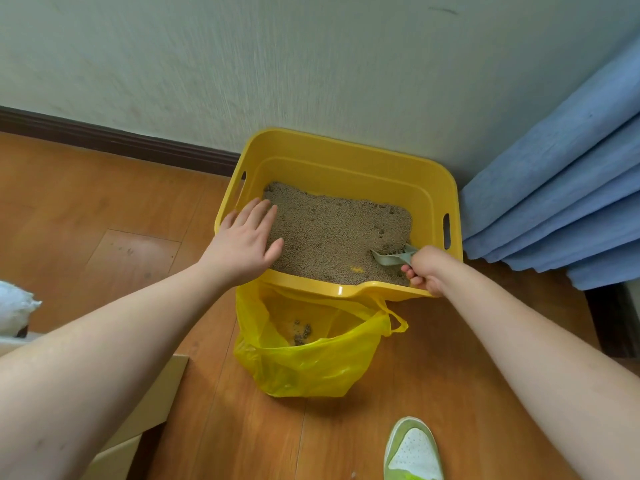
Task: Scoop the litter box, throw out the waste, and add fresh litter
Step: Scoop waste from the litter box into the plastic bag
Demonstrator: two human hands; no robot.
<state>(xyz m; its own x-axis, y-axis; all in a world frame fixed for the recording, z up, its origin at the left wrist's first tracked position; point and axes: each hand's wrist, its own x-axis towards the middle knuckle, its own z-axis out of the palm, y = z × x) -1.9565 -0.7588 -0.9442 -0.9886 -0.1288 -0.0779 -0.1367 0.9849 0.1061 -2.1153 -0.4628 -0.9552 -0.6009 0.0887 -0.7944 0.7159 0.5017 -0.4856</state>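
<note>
We're mid-scoop, first step of three. Litter box [341, 157]: yellow tub on the floor against the wall, long axis running left-right across the view, near rim toward us. Litter [332, 233] covers the bottom, a few darker clumps along the far edge and right side. Bag [304, 355]: yellow plastic, just in front of the box's near rim, mouth open upward, some dark clumps already inside. Left hand [247, 242] lies flat over the box's near-left corner, fingers straight and slightly spread, gripping nothing. Right hand [427, 270] at the near-right corner, fingers curled round the handle of the scoop [391, 256]. Scoop's long axis runs right-to-left, blade pointing left into the litter, low and slightly tilted. Next, our guess: push under a clump, lift, sift, then swing it over the near rim into the bag.
</note>
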